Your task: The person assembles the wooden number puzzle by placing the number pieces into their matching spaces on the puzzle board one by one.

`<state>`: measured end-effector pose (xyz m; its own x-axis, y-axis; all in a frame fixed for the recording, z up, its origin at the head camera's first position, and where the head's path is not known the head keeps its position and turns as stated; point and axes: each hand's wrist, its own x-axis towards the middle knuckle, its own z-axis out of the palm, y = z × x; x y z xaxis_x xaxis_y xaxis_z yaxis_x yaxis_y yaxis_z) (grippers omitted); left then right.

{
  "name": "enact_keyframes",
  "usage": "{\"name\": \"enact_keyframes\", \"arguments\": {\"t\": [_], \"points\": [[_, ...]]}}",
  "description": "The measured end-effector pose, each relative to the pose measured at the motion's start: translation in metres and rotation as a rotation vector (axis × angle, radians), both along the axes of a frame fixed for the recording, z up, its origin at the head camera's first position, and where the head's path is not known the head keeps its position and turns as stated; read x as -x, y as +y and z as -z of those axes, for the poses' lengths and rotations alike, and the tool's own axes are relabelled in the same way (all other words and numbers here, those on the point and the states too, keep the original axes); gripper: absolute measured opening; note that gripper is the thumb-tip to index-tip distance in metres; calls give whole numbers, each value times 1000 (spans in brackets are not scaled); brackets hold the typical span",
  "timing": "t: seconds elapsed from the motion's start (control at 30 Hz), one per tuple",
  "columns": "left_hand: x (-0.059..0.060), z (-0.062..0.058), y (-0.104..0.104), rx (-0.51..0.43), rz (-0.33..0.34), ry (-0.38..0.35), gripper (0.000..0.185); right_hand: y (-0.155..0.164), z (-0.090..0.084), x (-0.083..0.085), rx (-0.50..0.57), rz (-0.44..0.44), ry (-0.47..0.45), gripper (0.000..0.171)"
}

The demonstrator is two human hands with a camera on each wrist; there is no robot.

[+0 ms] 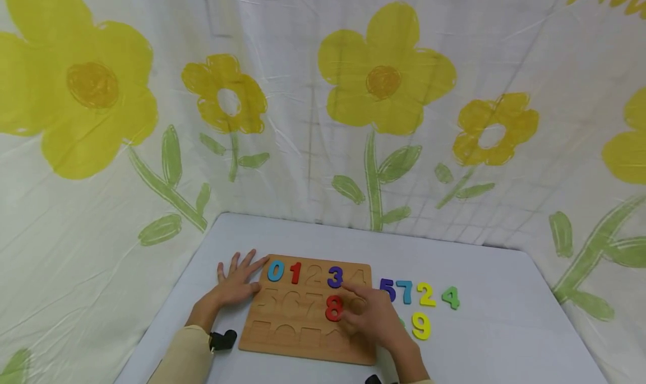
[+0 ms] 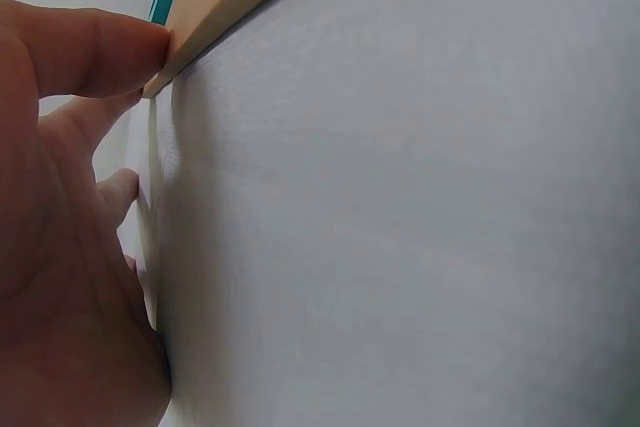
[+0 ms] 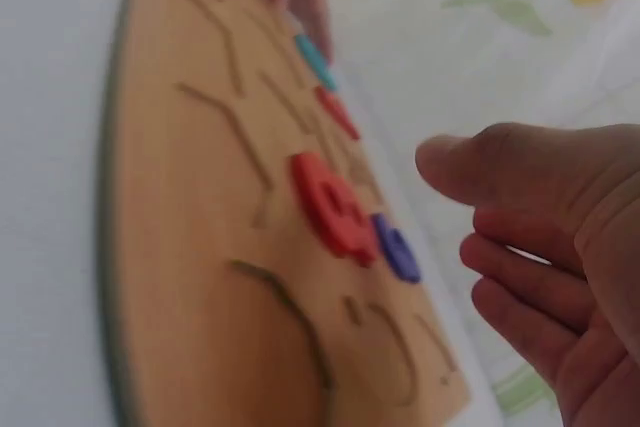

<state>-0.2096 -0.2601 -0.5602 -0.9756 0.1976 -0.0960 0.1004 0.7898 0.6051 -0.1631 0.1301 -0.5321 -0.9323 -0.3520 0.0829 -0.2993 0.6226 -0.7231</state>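
Observation:
A wooden number puzzle board (image 1: 280, 317) lies on the table. My left hand (image 1: 233, 284) spreads its fingers beside the board, thumb and forefinger touching its left edge; the left wrist view shows the thumb (image 2: 105, 52) against that side. Over the board's right part is my right hand (image 1: 374, 315), its fingers loosely bent and holding nothing. Near its fingertips lies a red 8 (image 1: 333, 308), raised above the board's surface in the right wrist view. A purple 3 (image 1: 335, 277), a red 1 (image 1: 295, 272) and a light blue 0 (image 1: 271, 269) occupy the top row.
Right of the board lie a dark blue 5 (image 1: 387, 289), a blue 7 (image 1: 405, 292), a yellow 2 (image 1: 426, 295), a green 4 (image 1: 451, 298) and a yellow 9 (image 1: 421, 325). My right hand mostly hides a green piece (image 1: 401, 321). A flowered curtain (image 1: 292, 165) hangs behind the white table (image 1: 504, 328).

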Motion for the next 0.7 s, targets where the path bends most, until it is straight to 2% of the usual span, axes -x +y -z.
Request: {"name": "enact_keyframes", "arguments": {"t": [0.07, 0.2, 0.3, 0.4, 0.53, 0.7], "points": [[-1, 3, 0, -13, 3, 14, 73, 8, -9, -2, 36, 8, -4, 59], [-1, 0, 0, -22, 3, 9, 73, 28, -25, -5, 117, -15, -16, 58], [-2, -6, 2, -8, 1, -20, 74, 48, -34, -7, 159, -82, -14, 58], [-3, -7, 2, 4, -4, -28, 74, 71, -39, -9, 200, -159, -8, 57], [-3, -1, 0, -16, -4, 8, 73, 101, -43, -14, 254, -227, -42, 55], [-1, 7, -3, -19, 4, 41, 74, 134, -48, -22, 223, -216, -45, 54]]}}
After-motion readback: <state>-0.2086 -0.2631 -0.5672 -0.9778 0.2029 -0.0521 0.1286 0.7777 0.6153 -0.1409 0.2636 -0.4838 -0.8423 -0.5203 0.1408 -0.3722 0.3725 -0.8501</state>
